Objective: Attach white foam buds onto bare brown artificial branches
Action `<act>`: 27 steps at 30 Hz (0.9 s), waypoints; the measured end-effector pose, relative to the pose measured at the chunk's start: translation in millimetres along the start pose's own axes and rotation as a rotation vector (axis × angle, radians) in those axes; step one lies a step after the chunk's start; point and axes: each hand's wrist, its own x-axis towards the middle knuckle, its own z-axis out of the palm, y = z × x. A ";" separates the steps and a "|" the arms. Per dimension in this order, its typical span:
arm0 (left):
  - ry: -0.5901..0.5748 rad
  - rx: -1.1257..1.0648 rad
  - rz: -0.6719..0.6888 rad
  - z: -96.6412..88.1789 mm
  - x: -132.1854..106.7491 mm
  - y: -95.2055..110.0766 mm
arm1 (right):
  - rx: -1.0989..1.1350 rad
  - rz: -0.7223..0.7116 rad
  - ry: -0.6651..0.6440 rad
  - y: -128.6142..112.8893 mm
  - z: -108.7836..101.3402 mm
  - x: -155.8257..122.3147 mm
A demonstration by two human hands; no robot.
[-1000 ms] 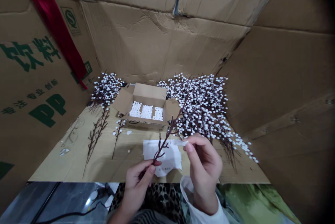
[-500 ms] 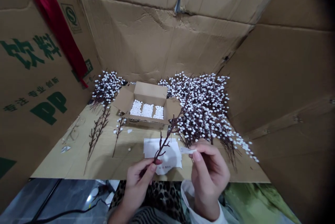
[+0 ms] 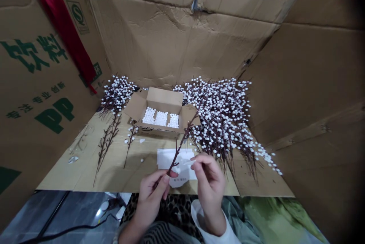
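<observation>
Flattened cardboard sheet (image 3: 71,171) as work surface, boxed in by cardboard walls (image 3: 159,42) – creased, left one w/ green print (image 3: 37,57) & a red ribbon (image 3: 59,31) hanging down it. Below the sheet's front edge: leopard-print cloth (image 3: 171,213) on the person's lap, grey floor, black cable (image 3: 71,227).

On the sheet: big pile of white-budded stems (image 3: 222,122) at right, smaller pile (image 3: 116,94) at left, open carton (image 3: 159,101) btwn them, w/ white buds (image 3: 161,118) packed inside. Two bare stems (image 3: 107,141) & a part-budded stem (image 3: 129,141) lie left of centre, scraps of clear plastic (image 3: 80,141) further left.

L hand (image 3: 151,194) – fingers & thumb pressed together on the lower end of a dark branch (image 3: 179,149), which angles up & away toward the carton's corner, mostly bare. R hand (image 3: 209,185) – thumb & forefinger pinching a small white strip (image 3: 186,162), other fingers curled; strip's tip is right by the branch, can't tell if touching. Both hands sit over a sheet of printed white paper (image 3: 176,158), branch crossing above it.
</observation>
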 end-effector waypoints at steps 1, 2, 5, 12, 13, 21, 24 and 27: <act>0.001 -0.010 -0.007 -0.7 -0.3 -0.9 | 0.030 0.024 0.052 0.7 -1.1 -0.2; 0.001 -0.024 -0.014 -1.4 -0.6 -1.9 | 0.057 0.055 0.099 1.8 -1.9 -0.1; 0.006 -0.106 -0.032 -3.8 -1.3 -4.8 | 0.083 0.153 0.149 9.3 0.1 0.3; 0.074 -0.370 -0.093 -7.0 1.1 1.9 | -0.353 0.079 -0.269 43.7 46.0 -14.7; 0.085 -0.388 -0.096 -7.7 1.7 3.8 | -0.438 0.055 -0.321 48.3 54.2 -18.2; 0.201 -0.419 -0.116 -31.9 3.7 2.6 | -0.780 0.064 -0.248 65.8 57.3 -17.1; 0.228 -0.367 -0.107 -42.8 3.9 -2.8 | -0.887 -0.009 -0.150 74.2 22.6 -6.7; 0.214 -0.330 -0.105 -45.6 3.5 -6.5 | -1.032 -0.080 -0.160 87.7 -12.9 -1.8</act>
